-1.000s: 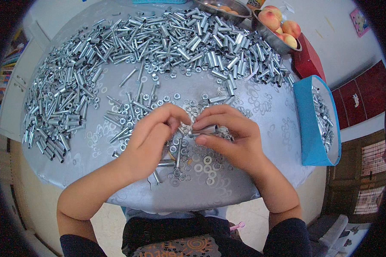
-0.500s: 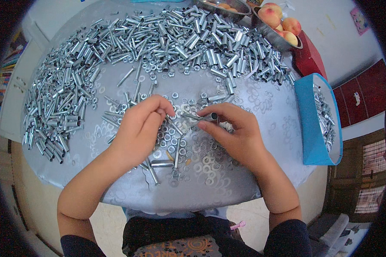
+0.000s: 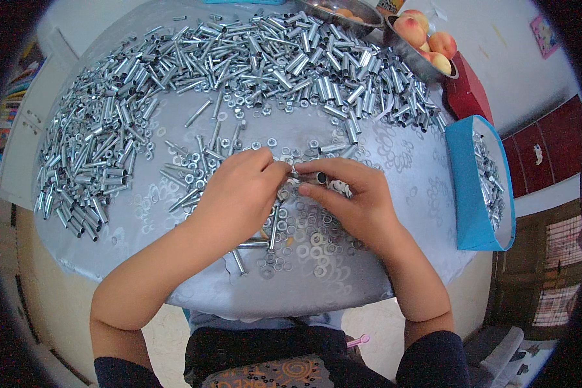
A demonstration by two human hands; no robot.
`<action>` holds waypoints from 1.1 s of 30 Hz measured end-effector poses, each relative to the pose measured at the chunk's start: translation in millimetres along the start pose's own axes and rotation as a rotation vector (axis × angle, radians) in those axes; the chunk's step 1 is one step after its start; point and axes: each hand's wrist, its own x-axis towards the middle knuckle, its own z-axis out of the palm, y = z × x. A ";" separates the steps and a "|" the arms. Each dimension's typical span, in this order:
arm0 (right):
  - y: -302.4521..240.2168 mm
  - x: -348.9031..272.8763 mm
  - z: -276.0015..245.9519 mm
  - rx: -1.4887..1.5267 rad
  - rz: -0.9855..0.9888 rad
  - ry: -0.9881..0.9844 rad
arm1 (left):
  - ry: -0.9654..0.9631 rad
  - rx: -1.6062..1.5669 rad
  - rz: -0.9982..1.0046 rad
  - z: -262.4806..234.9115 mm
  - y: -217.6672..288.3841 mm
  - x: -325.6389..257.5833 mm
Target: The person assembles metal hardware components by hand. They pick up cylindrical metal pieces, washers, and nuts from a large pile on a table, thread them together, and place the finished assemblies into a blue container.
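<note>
Where both hands meet at the middle of the grey surface [image 3: 394, 168], a small metal sleeve [image 3: 318, 177] is pinched between the fingers of the right hand [image 3: 355, 200], while the left hand [image 3: 239, 194] is closed on its near end. Loose washers [image 3: 304, 242] are scattered beneath. Finished pieces are held in a blue tray [image 3: 472, 194]; peaches [image 3: 427, 39] are held in a steel bowl.

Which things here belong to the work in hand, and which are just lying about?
In use: left hand, right hand, small metal sleeve between them, washers, metal tubes, blue box of parts.

Lying about: bowl of peaches, red box.
</note>
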 end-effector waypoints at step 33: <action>1.5 -4.6 -6.7 -0.192 0.035 -0.215 | 0.147 -0.330 0.063 6.2 9.2 0.6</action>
